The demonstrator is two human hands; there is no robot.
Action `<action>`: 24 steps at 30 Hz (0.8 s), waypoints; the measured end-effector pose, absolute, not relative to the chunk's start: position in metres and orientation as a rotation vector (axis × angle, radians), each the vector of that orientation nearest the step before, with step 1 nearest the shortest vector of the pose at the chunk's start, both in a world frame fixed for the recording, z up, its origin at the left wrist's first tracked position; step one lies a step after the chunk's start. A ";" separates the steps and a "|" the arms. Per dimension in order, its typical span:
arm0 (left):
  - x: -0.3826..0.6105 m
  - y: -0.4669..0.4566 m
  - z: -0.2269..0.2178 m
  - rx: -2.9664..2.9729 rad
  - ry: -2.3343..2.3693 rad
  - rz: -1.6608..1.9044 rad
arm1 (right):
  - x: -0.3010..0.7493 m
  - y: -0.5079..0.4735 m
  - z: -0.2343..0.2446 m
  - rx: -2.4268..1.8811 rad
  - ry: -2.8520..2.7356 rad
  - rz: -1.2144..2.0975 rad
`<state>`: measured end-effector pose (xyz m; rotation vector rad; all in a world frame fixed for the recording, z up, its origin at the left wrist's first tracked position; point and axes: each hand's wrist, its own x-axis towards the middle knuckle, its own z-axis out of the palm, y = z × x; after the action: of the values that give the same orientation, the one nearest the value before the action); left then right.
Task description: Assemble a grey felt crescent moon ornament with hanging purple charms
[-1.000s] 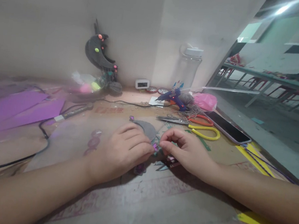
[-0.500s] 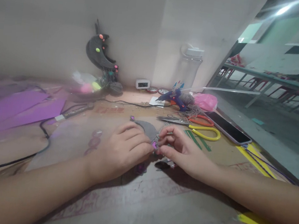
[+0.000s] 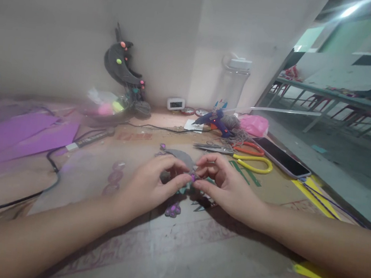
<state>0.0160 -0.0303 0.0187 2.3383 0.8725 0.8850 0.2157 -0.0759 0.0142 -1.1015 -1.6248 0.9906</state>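
Observation:
Between the fingertips of both hands is a small purple piece (image 3: 193, 178) at the lower tip of a grey crescent-shaped cutout (image 3: 181, 156). My left hand (image 3: 153, 182) is curled, with thumb and index finger meeting at that piece. On its other side, my right hand (image 3: 225, 183) pinches the same piece with bent fingers. The fingers hide part of the crescent. A grey and purple paw-shaped piece (image 3: 173, 209) lies below my left hand. Another small purple piece (image 3: 162, 146) shows at the crescent's upper end. Dark parts under my right hand are mostly covered.
Yellow-and-orange-handled scissors (image 3: 250, 161), a phone (image 3: 282, 158) and a blue glue gun (image 3: 217, 121) lie beyond my right hand. A bottle (image 3: 233, 84) stands by the wall, near a decorated grey crescent (image 3: 122, 65). Purple sheets (image 3: 21, 133) and a black cable (image 3: 53, 166) are left.
My left hand has rolled, opening a gap between its thumb and fingers and uncovering the paw-shaped piece. The fingertips of both hands stay at the purple piece.

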 end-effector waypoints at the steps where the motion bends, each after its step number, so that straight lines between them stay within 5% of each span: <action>1: 0.017 -0.031 0.020 2.303 0.877 0.855 | 0.216 -0.076 0.014 -1.105 -1.642 0.968; 24: 0.016 -0.029 0.019 2.232 0.892 0.953 | 0.221 -0.071 0.027 -1.275 -1.715 0.892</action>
<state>0.0159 -0.0291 0.0191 2.2317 0.8918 0.9527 0.2207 -0.0710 0.0271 -1.2745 -1.7153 0.8918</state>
